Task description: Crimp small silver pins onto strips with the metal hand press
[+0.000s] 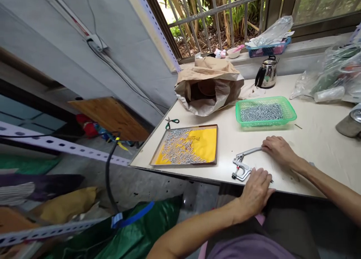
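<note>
Far left, you've got a brown wooden board (113,118) leaning low; lower left, dark green plastic sheeting (141,229), cut off by the bottom edge. On the off-white tabletop (318,138), left end: small green-handled scissors (171,121), lying just beyond a shallow brown tray (217,144). Yellow printed sheet (207,138) in it, partly buried under loose silver metal pieces (176,148); too small to tell what they are. Behind: crumpled brown paper bag (208,87), mouth toward you, contents mostly in shadow.

Right of the tray, near edge: silver metal hand tool with a long lever (240,163), flat on the table, frame end pointing left. Your left hand (256,189) is wrapped over its near handle, hiding most of it; only the tip pokes out. Beyond it, translucent green plastic basket (289,112), same sort of pieces, can't count them. Your right hand (278,150) has its fingers closed on the lever's end; underside hidden. Far right: shiny steel kettle (269,73), clear plastic bags (329,78) blurring their contents, metal vessel (351,123) cut by the frame.
</note>
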The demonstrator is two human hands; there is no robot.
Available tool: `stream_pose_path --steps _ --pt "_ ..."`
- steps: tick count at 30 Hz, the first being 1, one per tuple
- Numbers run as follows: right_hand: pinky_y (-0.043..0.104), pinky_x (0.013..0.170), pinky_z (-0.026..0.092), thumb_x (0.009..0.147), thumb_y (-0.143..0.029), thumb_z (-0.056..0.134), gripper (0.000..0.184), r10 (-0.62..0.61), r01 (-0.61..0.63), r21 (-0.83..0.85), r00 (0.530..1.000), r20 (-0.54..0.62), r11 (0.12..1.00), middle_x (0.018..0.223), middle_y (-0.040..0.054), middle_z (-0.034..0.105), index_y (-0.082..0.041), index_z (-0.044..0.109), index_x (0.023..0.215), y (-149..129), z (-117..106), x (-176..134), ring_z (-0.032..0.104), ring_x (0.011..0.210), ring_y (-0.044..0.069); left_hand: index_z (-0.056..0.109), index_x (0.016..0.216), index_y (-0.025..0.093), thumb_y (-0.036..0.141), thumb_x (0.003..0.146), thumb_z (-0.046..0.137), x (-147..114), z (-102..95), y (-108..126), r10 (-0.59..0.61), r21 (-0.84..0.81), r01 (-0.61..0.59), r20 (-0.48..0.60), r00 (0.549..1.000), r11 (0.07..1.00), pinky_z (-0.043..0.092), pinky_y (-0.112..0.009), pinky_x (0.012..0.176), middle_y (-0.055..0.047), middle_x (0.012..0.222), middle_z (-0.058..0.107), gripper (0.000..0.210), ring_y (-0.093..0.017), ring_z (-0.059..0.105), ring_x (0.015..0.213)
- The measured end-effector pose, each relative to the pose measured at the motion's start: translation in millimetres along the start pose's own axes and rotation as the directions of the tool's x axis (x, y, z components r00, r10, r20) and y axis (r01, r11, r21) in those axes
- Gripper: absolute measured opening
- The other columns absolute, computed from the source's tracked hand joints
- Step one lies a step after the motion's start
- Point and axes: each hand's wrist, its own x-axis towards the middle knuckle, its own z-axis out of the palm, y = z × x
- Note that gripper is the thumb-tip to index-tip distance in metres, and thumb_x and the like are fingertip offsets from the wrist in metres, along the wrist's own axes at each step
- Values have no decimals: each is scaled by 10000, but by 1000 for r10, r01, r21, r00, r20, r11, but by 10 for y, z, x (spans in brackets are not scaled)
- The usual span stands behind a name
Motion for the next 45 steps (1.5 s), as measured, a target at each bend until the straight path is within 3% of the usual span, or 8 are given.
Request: stream_pose_path --steps 10,14,17,20,27,35,38,45 --pt "414 836 508 910 -372 542 328 -379 382 74 924 -53 921 1209 83 558 -193 551 1184 -809 235 228 578 993 198 638 936 160 257 938 440 -395 -356 -66 338 35 -337 -104 935 941 502 -293 833 -64 845 662 220 -165 604 826" --pt "362 786 510 920 -335 523 237 -445 454 90 889 -109 886 1135 79 592 -211 586 1112 -1010 280 274 582 934 181 659 922 166 169 932 395 -562 -968 -754 -74 275 127 -195 978 953 486 -304 729 -67 779 628 264 -173 558 759" --pt "314 667 488 930 -230 437 180 -441 464 114 880 -179 879 954 72 620 -230 604 997 -1044 196 308 569 798 175 681 838 165 183 911 453 -530 -1498 -1362 -486 414 524 -201 850 744 469 -333 773 -85 831 630 240 -209 540 854" --pt "314 639 473 945 -200 321 254 -334 420 205 875 -350 884 832 62 592 -224 573 953 -852 -76 430 554 738 179 697 789 142 194 885 493 -464 -1765 -1749 -695 492 631 -71 715 599 446 -337 826 -105 861 634 231 -233 526 939" --pt "462 555 427 915 -425 88 530 20 -62 -70 871 -491 996 805 159 528 -205 560 1012 -62 -739 735 533 741 338 694 883 91 131 877 436 -385 -1651 -1938 -746 512 621 61 663 593 461 -333 773 -151 951 643 262 -264 538 1011" --pt "300 537 491 908 -389 374 292 -117 104 325 993 21 940 838 72 610 -222 614 889 -384 -32 -144 613 637 174 689 863 92 61 808 464 -257 -1786 -1833 -689 417 608 61 723 675 468 -310 801 -140 953 664 234 -220 593 944" --pt "275 533 451 895 -304 407 200 -83 46 299 990 111 953 849 60 595 -220 588 900 -545 90 -413 606 654 163 696 842 113 129 781 537 -189 -1622 -1516 -681 64 678 61 730 733 477 -249 708 -67 806 679 170 -164 617 764" --pt "266 525 338 857 -70 343 210 -42 25 137 992 123 990 754 22 536 -210 470 765 -670 30 -502 542 619 149 680 737 101 240 683 659 -119 -915 -738 -737 -530 781 373 564 329 365 -172 454 19 565 583 150 -74 475 476"
